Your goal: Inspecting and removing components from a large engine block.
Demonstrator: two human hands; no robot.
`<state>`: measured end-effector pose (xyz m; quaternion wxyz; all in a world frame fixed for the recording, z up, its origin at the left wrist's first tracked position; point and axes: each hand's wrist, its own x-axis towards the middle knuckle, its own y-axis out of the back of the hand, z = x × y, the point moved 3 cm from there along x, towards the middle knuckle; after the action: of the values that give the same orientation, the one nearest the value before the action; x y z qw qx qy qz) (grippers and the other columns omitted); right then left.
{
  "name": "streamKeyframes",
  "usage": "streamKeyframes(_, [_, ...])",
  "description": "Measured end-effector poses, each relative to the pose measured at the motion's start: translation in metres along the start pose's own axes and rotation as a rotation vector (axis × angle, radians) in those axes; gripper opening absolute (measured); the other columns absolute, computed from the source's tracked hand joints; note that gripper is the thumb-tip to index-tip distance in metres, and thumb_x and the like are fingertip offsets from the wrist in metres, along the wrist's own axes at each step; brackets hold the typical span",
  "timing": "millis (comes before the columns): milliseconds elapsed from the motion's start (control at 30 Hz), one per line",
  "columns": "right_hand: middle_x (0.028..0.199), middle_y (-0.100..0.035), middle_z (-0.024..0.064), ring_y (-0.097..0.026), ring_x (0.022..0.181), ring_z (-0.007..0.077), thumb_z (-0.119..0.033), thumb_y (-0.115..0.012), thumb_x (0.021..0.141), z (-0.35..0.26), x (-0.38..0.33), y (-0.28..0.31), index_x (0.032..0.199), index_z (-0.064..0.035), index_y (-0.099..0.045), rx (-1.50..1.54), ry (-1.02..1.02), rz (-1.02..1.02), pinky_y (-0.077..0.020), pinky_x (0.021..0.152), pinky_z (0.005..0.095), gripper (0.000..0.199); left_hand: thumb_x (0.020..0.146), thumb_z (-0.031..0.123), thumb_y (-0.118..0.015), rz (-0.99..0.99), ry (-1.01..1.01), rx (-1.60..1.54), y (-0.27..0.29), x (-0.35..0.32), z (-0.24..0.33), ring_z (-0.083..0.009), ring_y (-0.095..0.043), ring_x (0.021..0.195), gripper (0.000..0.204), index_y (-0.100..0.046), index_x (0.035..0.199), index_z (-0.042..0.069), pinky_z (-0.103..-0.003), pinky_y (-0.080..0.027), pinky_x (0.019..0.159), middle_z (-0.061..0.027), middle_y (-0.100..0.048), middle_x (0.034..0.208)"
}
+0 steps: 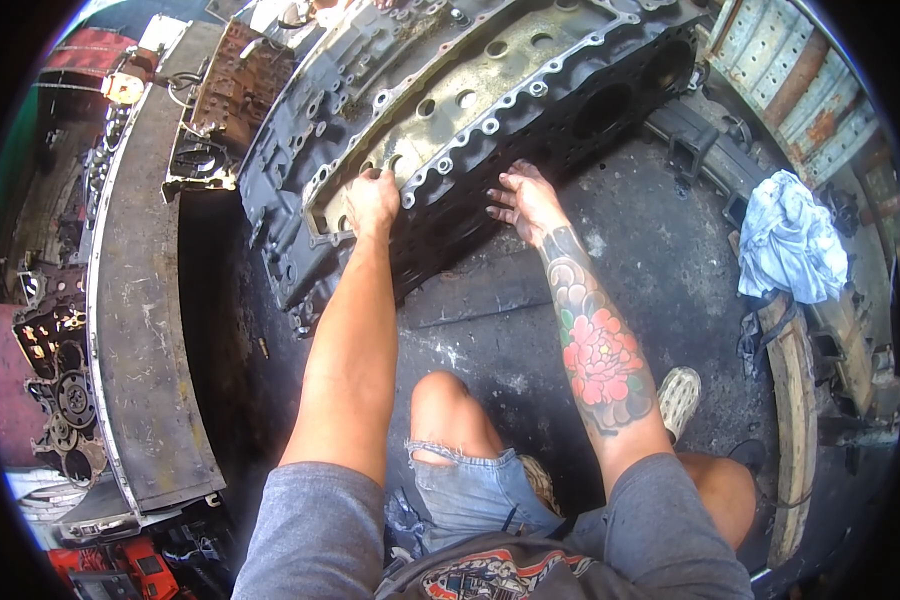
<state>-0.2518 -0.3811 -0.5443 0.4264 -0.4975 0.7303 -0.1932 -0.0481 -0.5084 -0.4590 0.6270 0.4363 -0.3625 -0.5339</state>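
A large dark engine block [310,160] lies tilted on the floor in front of me, its pale inner wall [450,95] with round holes facing up. My left hand [372,204] is closed over the near bolt-hole rim of the block, its fingers bent down inside and partly hidden. To its right, my right hand [526,204] has its smudged fingers apart with nothing in them. It is close to the block's dark lower face; whether the fingertips touch it I cannot tell.
A long metal bench [145,300] runs down the left, with a rusty engine block [238,80] beside it and engine parts [65,400] further left. At right are a pale blue cloth [792,235], a wooden beam [792,440] and a rusty metal panel [795,80]. Another person's hand [327,10] shows at the far edge.
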Motion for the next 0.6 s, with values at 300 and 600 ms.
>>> streamKeyframes(300, [0.146, -0.036, 0.0132, -0.058, 0.094, 0.0227, -0.006, -0.053, 0.093, 0.0023, 0.0, 0.0018, 0.152, -0.0076, -0.019, 0.01, 0.002, 0.011, -0.0536, 0.076, 0.0432, 0.069, 0.084, 0.04, -0.057, 0.01, 0.008, 0.011, 0.0016, -0.0039, 0.0031, -0.0332, -0.058, 0.12, 0.053, -0.064, 0.128, 0.012, -0.042, -0.044, 0.102, -0.018, -0.063, 0.126])
streamKeyframes(600, [0.145, -0.038, 0.013, -0.057, 0.094, 0.0219, -0.007, -0.054, 0.092, 0.0035, -0.0009, 0.0, 0.153, -0.0073, -0.018, 0.008, 0.003, 0.005, -0.0532, 0.077, 0.0428, 0.07, 0.082, 0.038, -0.056, 0.014, -0.017, -0.018, -0.0011, -0.0009, -0.0016, -0.0333, -0.061, 0.116, 0.048, -0.068, 0.122, 0.013, -0.042, -0.045, 0.1, -0.0175, -0.066, 0.121])
